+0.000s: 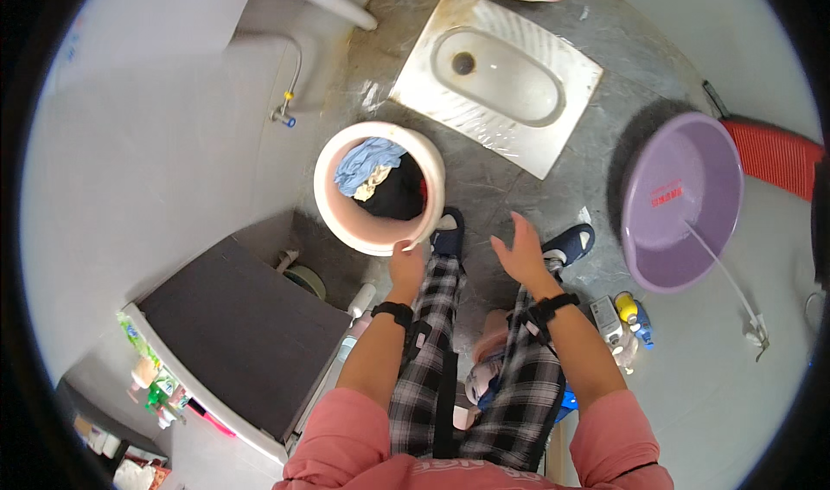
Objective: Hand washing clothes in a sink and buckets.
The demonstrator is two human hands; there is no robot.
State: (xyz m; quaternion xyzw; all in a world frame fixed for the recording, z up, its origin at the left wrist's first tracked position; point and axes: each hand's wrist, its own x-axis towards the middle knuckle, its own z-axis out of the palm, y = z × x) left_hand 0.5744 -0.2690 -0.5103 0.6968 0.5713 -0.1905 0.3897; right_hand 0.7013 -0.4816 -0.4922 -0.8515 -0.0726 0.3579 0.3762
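My left hand [407,266] is at the near rim of a round cream-coloured tub [327,214], fingers against the edge. Whether it grips the rim I cannot tell. Inside the tub lie a light blue cloth [368,162], a pale yellow cloth [373,184] and black cloth [397,191]. To the right of the tub, my right hand [522,250] hovers above the floor, its thumb and fingers spread, holding nothing. A large purple plastic basin [707,165] stands further right, with a thin stream of water from a tap [757,331] reaching into it.
A white squat toilet [499,81] is set in the grey tiled floor ahead. At the left stands a dark-topped cabinet [246,334]. A red ridged plastic item [775,156] leans by the right wall. Several bottles [626,308] stand below the basin. A small valve [282,117] sticks out of the left wall.
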